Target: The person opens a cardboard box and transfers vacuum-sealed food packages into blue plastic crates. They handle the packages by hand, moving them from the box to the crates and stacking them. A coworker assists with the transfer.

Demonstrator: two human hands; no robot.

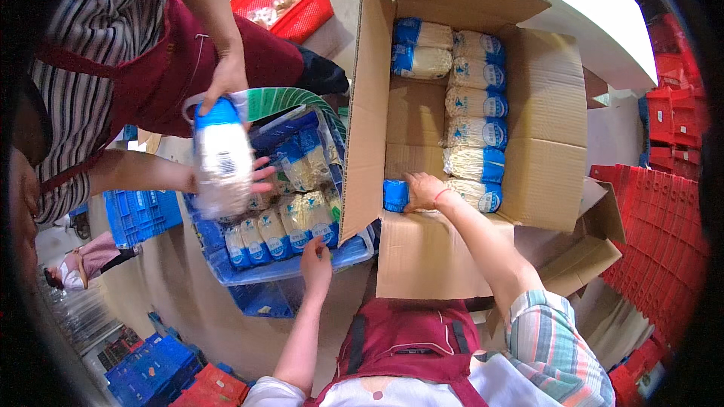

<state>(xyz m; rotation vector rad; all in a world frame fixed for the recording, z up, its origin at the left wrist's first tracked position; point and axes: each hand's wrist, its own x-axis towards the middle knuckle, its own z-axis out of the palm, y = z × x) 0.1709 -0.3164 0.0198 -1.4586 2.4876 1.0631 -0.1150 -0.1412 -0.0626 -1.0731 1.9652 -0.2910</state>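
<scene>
In the open cardboard box (422, 124), packs of enoki mushrooms (475, 133) lie in two columns, clear plastic with blue ends. My right hand (424, 191) reaches into the near left corner, closed over a pack of enoki mushrooms (396, 196) whose blue end sticks out on the left. My left hand (317, 260) has its fingers curled in by the near rim of a plastic crate (279, 277), close to the upright enoki packs (276, 234) inside. Whatever those fingers may hold is hidden.
At the left, a co-worker's hand (228, 79) holds another enoki pack (223, 154) above the crate. A red basket (302, 19) stands on the floor behind. Red crates (654, 245) are stacked at right, blue crates (151, 369) at lower left. Another cardboard box (584, 256) sits beside the open one.
</scene>
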